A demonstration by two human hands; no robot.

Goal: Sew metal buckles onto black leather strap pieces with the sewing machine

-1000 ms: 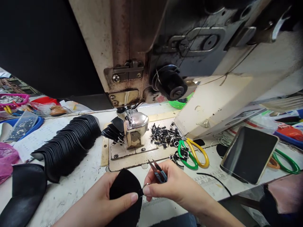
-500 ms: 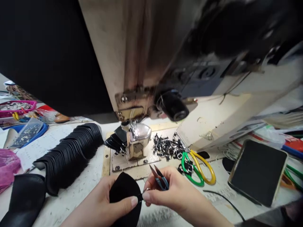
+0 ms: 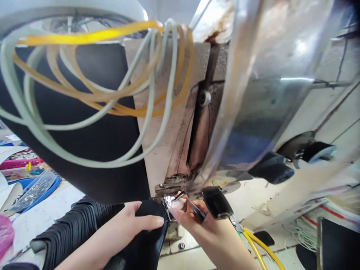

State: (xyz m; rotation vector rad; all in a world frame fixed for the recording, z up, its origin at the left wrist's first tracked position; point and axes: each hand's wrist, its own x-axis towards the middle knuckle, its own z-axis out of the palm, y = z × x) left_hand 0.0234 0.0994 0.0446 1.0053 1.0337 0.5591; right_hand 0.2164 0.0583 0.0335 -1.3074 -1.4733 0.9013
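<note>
Beneath the needle area of a sewing machine (image 3: 160,161), my left hand (image 3: 123,228) grips a black leather-like piece (image 3: 149,243), thumb flat on top. The piece's right edge lies by the metal presser foot (image 3: 168,204). Close on the other side, my right hand (image 3: 210,234) holds small thread snips (image 3: 198,211) in the palm while its thumb and fingertips pinch near the foot. Whatever those fingertips grip is too small and covered to make out. A stack of curved black pieces (image 3: 70,225) lies left of my left forearm.
Coiled tubes (image 3: 112,163) hang in front of the machine head, near a clear plastic shield (image 3: 253,112). Yellow-handled scissors (image 3: 254,247) lie right of my right forearm. A blue tray (image 3: 53,187) with small metal parts and a dark flat device (image 3: 340,243) stand at the sides.
My view has tilted upward, bringing the tubes and shield into sight. Both hands have carried the black piece from in front of the machine up to the presser foot.
</note>
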